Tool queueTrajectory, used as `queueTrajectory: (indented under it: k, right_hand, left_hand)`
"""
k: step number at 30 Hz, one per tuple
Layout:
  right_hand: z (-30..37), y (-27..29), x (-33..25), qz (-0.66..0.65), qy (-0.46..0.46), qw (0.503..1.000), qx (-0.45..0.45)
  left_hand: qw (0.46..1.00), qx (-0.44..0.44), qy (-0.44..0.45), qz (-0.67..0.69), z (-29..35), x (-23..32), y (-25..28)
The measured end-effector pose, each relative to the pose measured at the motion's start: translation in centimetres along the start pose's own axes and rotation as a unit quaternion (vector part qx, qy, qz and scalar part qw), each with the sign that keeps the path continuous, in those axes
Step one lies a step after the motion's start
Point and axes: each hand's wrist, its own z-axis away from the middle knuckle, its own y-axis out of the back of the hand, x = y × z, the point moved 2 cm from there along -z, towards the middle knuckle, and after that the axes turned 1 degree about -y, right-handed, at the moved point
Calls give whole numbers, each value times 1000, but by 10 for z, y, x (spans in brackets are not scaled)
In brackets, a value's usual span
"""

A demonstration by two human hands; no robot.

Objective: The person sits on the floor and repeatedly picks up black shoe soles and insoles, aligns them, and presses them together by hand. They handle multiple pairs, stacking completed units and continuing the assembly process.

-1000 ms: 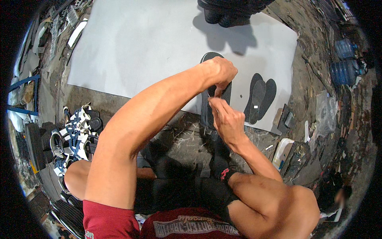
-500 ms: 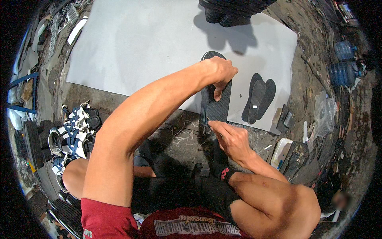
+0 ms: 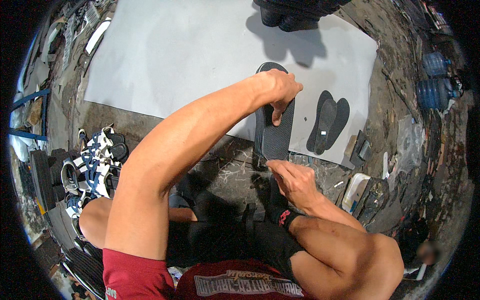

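Note:
A stack of black textured shoe soles (image 3: 277, 142) lies at the near edge of a white sheet (image 3: 165, 65), its heel end reaching past that edge. Across its upper part my left hand (image 3: 282, 90) is closed, thumb pressing on the top sole and fingers curled over the far side. At the near end my right hand (image 3: 295, 182) is pinched, fingertips beside the corner of the stack. Whatever sits between those fingertips is too small to make out. To the right on the sheet lie several loose dark soles (image 3: 327, 122), the middle one with a small white patch.
A pile of black soles (image 3: 295, 15) stands at the sheet's far edge. White and blue sandals (image 3: 95, 167) are heaped on the left floor. At right are blue water jugs (image 3: 434, 94), clear plastic (image 3: 410, 142), dark scraps (image 3: 359, 150) and a whitish tray-like piece (image 3: 354, 192).
My right hand has shifted slightly down along the near end of the stack. My left hand keeps its hold; the whole view has drifted a little.

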Motion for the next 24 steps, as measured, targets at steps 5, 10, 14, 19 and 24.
queueTrajectory:
  k: [5,10,14,19,24]
  right_hand:
    - [13,12,15,-45,-41,998,34]
    - [2,18,34,-60,-99,991,61]
    - [-20,23,64,-96,-124,981,116]
    - [-60,36,84,-106,-190,954,206]
    - [-49,11,80,-234,-370,892,111]
  left_hand:
    - [1000,14,-14,8,4,-1,1]
    - [999,29,-30,9,2,-5,-3]
    - [998,52,-29,12,4,-5,-6]
    - [988,137,-11,72,26,-12,-21]
    - [858,434,92,260,74,39,-94]
